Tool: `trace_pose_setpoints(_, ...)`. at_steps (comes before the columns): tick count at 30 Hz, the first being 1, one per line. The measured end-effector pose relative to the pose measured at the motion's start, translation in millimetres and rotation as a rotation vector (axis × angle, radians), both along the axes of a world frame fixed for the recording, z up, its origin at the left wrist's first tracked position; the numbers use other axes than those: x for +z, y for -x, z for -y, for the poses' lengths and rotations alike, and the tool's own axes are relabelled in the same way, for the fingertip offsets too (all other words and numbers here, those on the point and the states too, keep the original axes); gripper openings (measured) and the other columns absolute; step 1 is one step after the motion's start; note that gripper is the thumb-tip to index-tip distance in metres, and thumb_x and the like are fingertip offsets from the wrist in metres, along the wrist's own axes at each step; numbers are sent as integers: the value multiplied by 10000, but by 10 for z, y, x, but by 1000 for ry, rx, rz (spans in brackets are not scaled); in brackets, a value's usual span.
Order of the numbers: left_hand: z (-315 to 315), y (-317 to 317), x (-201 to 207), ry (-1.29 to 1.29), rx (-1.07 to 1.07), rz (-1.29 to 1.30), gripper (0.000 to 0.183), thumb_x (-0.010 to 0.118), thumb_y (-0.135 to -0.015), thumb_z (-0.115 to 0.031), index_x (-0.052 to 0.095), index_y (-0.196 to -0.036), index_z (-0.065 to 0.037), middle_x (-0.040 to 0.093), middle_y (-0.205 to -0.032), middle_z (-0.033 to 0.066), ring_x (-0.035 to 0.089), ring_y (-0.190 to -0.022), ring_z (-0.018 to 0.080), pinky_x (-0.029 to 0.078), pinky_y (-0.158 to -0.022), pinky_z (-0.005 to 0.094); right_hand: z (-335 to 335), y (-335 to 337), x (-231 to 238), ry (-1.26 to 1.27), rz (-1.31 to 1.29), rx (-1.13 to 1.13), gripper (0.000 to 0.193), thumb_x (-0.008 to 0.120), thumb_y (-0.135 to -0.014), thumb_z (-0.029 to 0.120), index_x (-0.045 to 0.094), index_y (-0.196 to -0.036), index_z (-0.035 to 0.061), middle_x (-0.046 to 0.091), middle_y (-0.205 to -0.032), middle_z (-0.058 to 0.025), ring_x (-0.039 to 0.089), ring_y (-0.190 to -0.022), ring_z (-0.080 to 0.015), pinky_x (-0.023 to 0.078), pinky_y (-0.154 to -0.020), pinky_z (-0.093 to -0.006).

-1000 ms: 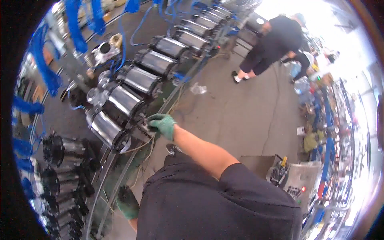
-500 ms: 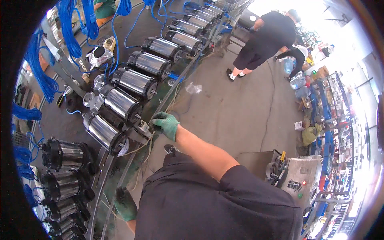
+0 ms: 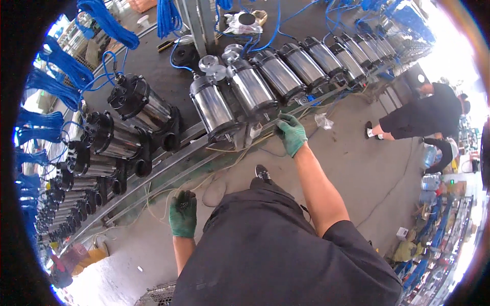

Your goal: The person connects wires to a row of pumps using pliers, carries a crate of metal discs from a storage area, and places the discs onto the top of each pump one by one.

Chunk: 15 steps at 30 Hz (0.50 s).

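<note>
Both my hands wear green work gloves with dark fingertips. My right hand (image 3: pixel 292 134) hovers off the front edge of the bench, its fingers loosely bent and apart, with nothing visible in them. The closest thing to it is a shiny steel motor cylinder (image 3: pixel 250 87) with a black end ring and a short shaft. Beside that lies another steel motor (image 3: pixel 212 105), its shaft end over the rail. A small pale box (image 3: pixel 255 131) sits below the two, near my fingertips. My left hand (image 3: pixel 182 214) is raised over the floor, fingers loosely extended, touching nothing.
More steel motors (image 3: pixel 319 56) line the bench to the right. Black-topped pumps (image 3: pixel 145 104) stand in a row to the left. Blue cable coils (image 3: pixel 107 23) hang above. Loose hoses (image 3: pixel 214 173) trail below the metal rail (image 3: pixel 178 155). A co-worker (image 3: pixel 418 115) bends at the right.
My view has turned left, bringing more of the black-topped pumps in. My right hand has come away from the small pale box. My left hand is raised and shows more fully.
</note>
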<state>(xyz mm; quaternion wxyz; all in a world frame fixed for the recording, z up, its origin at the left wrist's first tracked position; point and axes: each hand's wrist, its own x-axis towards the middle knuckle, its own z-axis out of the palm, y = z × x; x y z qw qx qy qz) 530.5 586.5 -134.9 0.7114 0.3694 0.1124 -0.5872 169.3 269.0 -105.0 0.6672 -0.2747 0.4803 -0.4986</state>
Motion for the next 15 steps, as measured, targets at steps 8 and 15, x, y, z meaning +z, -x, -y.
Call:
trace_pose_setpoints(8,-107,79,36,-77,103,-14,383,509,-1051,-333,637,-1191,0,677,-1209,189,637,-1140,360,535,-1014,478,366,-84,-586,94,-202,-12,222,697,-890,-5,690,-1108,31,714,-1012,-50,668,-880,-160,574,-790,-291)
trace_pose_setpoints(15,-160,78,170,-127,126,21,368,519,-1045,-342,655,-1174,-25,689,-1190,163,644,-1126,338,534,-1002,441,462,-367,-746,246,-482,-78,216,702,-876,-4,709,-1089,33,730,-960,-28,635,-849,-128,514,-791,-274)
